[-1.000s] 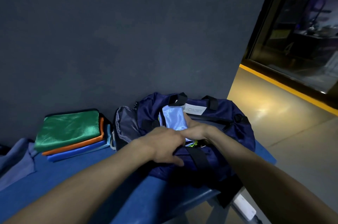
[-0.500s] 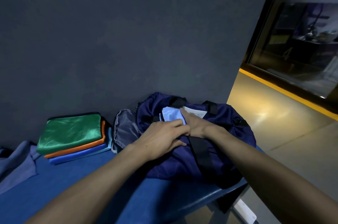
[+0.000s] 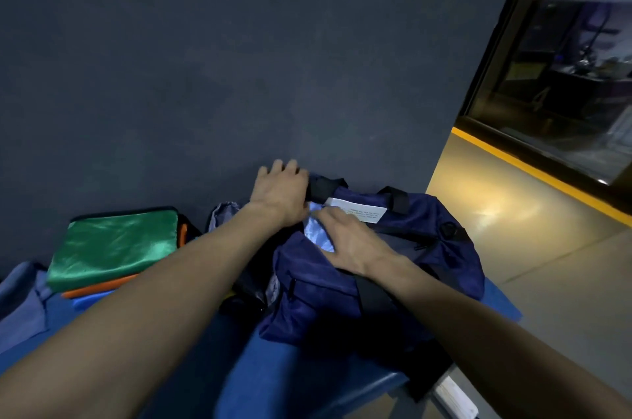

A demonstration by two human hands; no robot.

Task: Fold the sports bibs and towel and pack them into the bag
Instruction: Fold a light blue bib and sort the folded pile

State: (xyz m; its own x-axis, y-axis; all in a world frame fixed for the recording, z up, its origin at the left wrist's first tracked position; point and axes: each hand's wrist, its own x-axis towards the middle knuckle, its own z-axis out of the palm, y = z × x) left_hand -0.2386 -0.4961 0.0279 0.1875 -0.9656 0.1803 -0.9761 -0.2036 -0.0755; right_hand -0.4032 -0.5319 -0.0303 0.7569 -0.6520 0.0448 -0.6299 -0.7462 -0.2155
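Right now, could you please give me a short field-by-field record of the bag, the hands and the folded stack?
bag: navy bag, open on the blue table
in bag: light blue bib
left hand: left hand grips the bag's far rim
right hand: right hand presses the bib
stack: green bib over orange bib, left of the bag

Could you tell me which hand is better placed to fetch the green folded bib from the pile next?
Left. The left hand is at the bag's far rim, on the side toward the green folded bib; the right hand presses the light blue cloth into the bag.
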